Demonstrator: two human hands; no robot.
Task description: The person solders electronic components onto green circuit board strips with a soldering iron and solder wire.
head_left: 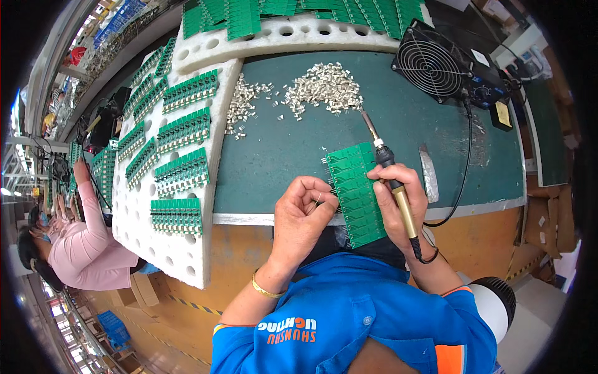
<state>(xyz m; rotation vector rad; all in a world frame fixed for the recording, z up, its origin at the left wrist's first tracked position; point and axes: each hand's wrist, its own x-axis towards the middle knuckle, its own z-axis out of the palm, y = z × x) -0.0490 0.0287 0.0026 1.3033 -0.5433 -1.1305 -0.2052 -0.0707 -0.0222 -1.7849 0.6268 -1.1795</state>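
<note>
Green bench top (280, 149), white-edged, fronting a busy workroom; at far left we noted a co-worker's pink sleeve (90, 199). One circuit board (355, 202), green, many-sectioned: held across the bench's near edge, close to the body, presumably for a clear view. One right hand (402, 199): fingers closed around a soldering iron (405, 212), thumb and fingertip at the board's right edge, an arrangement we judged to let one hand serve both. Its tip pointed far, off the board, probably to spare it the heat. One left hand (306, 209): thumb and forefinger pinched on a thin wire (319, 198), beside the board's pinned left edge. Small pale connectors (327, 87): loosely heaped on the far side, seemingly within reach. Finished-looking boards (184, 128): rowed on a perforated foam slab (219, 131) at left, which likely cushioned their pins. One fan (430, 62): far right, possibly against fumes.
</note>
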